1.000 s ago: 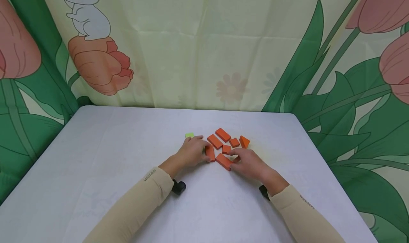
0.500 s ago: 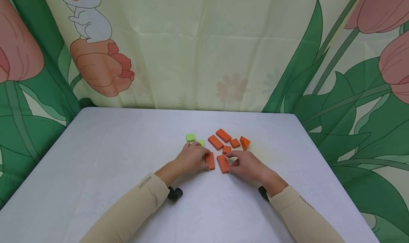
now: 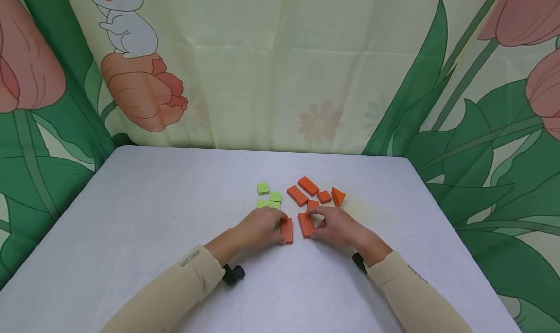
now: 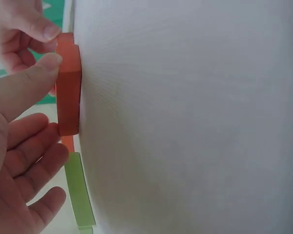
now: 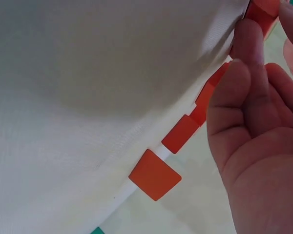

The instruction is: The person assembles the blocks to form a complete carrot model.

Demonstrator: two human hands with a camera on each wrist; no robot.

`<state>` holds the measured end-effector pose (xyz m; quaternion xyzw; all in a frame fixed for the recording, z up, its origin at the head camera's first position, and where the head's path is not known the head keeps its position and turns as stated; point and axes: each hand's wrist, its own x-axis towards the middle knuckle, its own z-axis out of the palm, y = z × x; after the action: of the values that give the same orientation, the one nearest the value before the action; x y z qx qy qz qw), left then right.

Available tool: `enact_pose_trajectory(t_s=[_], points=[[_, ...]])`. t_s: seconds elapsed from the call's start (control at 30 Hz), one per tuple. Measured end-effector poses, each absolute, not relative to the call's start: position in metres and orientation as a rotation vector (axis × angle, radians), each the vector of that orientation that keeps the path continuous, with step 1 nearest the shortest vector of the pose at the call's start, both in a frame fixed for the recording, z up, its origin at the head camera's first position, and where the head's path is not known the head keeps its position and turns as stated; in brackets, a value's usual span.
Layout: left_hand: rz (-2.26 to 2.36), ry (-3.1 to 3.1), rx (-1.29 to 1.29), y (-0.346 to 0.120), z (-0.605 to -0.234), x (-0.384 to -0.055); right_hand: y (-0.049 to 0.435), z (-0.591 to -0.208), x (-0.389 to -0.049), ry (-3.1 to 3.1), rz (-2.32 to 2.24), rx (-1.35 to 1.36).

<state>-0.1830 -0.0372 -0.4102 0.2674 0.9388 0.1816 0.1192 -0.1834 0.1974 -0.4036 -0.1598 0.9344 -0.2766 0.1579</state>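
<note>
In the head view, my left hand pinches a flat orange rectangular block lying lengthwise on the table. The left wrist view shows the thumb at one end of this orange block and fingers at the other. Just to the right, a similar orange block is pinched between the thumb and finger of my right hand. A narrow gap separates the two blocks. In the right wrist view, only part of the orange block shows at the fingertips of my right hand.
Several light green blocks lie beyond my left hand. Behind the right hand are two orange rectangular blocks, an orange cube, an orange triangular block and another small orange block. A white cloth covers the table.
My left hand has drawn its orange block nearer to me, uncovering more green blocks. The right hand has turned its block from a slant to nearly parallel with the left one.
</note>
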Motion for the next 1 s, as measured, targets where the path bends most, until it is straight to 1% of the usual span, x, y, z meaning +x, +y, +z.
enact_pose_trajectory(t_s=[0.4, 1.0], points=[[0.709, 2.642, 0.638, -0.044, -0.411, -0.178, 0.193, -0.401, -0.173, 2.694, -0.732, -0.451], [0.757, 2.634, 0.642, -0.063, -0.412, -0.159, 0.167, -0.404, -0.149, 2.685, -0.761, -0.531]])
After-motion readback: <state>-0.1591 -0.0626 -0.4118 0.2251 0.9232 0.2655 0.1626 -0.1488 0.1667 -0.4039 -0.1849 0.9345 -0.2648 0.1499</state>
